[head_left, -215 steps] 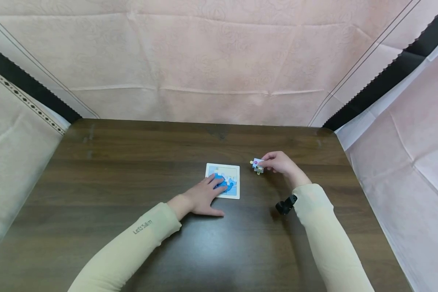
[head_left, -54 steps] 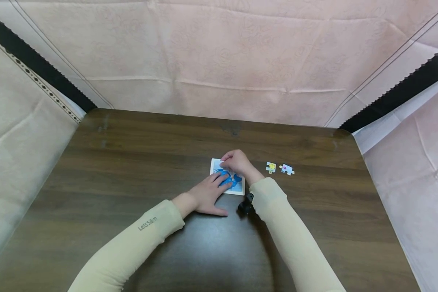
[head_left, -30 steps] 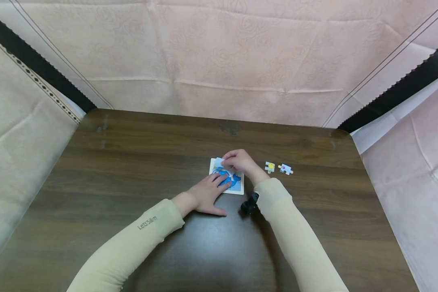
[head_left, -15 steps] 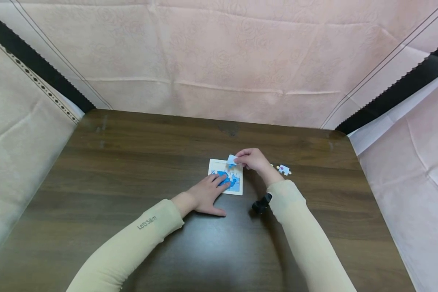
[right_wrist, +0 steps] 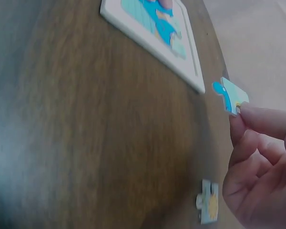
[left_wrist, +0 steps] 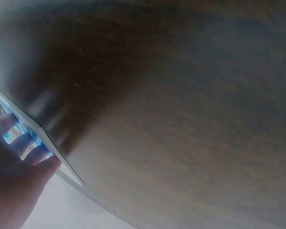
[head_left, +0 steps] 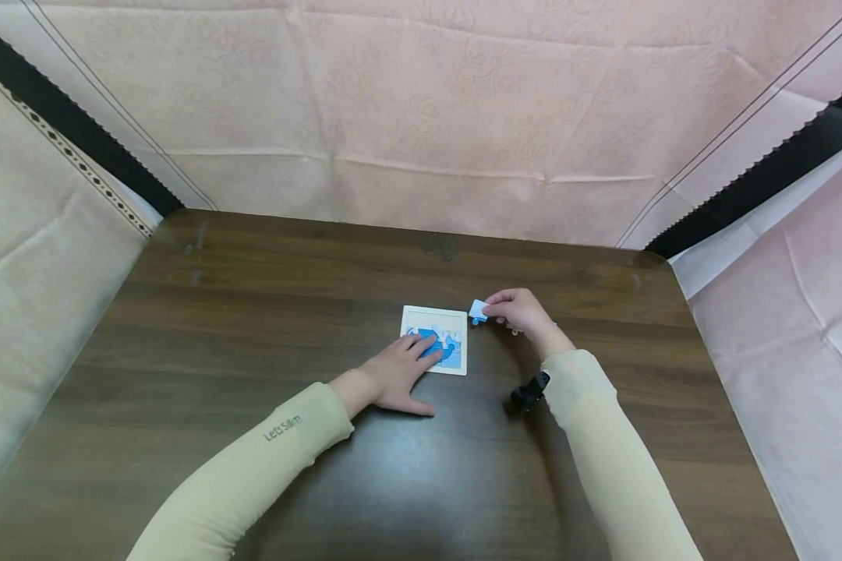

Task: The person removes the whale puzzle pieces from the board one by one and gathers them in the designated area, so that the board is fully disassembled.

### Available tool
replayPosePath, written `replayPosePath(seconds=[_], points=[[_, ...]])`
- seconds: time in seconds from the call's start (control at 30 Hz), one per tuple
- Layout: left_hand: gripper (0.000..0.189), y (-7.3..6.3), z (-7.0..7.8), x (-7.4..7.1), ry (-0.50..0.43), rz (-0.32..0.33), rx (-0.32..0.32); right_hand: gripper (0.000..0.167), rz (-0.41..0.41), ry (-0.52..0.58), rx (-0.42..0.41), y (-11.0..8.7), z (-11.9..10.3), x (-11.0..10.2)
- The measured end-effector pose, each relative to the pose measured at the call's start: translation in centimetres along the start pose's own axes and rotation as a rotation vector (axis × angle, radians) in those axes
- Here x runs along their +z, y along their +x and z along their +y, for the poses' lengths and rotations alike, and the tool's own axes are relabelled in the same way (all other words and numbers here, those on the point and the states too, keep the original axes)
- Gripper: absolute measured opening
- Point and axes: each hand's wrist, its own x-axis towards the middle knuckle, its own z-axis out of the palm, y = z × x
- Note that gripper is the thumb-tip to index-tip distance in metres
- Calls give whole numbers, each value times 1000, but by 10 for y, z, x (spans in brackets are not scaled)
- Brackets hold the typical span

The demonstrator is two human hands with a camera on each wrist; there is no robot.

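The loose jigsaw piece [head_left: 478, 312] is just beyond the far right corner of the puzzle board [head_left: 435, 320], apart from it, pinched by the right hand [head_left: 523, 312] between thumb and fingertip. My right wrist view shows its pale face and bright blue knob close up, plus a touch of orange by the thumb that I can't make out in the head view. The puzzle board lies on the worktop [head_left: 288, 312], white-framed, with a blue figure in its lower part. From the head camera I see the left hand [head_left: 398, 379] spread over its left side, fingers straight and grasping nothing, covering some of the blue; the left wrist view adds those fingers seen from low down. By the right hand the head view gives me only slivers of other pieces, while the right wrist view plainly shows a second piece [right_wrist: 208, 202], marked with yellow, lying on the worktop. Farther out I have pale sleeves [head_left: 589, 413], dark lettering on the left one, a black camera [head_left: 530, 391] at the right wrist and pinkish cloth [head_left: 421, 117] behind the worktop
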Motion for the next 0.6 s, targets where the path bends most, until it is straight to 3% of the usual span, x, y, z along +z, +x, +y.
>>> replayPosePath(seconds=[0.33,0.6], points=[[90,-1,1,1,-5,16,-2,24,21,-38,13,1,12,-6],[91,0,1,1,15,17,2,22,45,-106,-22,0,13,-6]])
